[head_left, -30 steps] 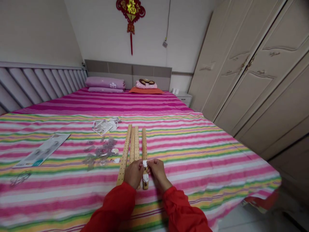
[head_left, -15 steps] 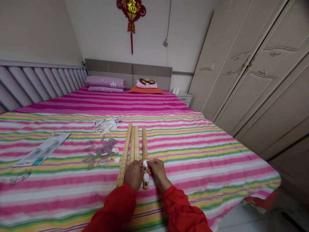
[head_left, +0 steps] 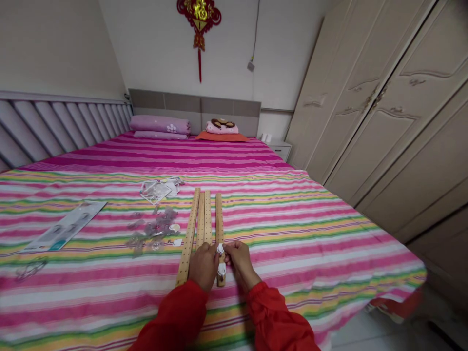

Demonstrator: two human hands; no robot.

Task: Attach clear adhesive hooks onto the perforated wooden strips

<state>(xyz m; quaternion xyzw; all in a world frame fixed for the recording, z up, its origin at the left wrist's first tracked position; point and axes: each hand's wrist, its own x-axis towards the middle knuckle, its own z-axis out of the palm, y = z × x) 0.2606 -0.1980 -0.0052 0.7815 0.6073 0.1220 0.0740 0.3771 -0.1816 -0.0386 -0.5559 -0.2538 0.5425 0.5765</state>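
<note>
My left hand and my right hand meet over the near part of a narrow wooden strip with holes. Between their closed fingertips is a small white tag, too small to make out fully. A second white tag with a small dark metal bit sits just below it on the same strip. To the left lie more perforated wooden strips, side by side; my left hand covers part of them.
On the striped cloth, left of the strips, are a pile of small clear plastic packets and some white cards. A long flat package and thin wire-like loops lie farther left. The bed's edge drops away at right.
Both hands stay at the same spot on the strip. The white tag between the fingertips has shifted very slightly; everything else looks unchanged.
</note>
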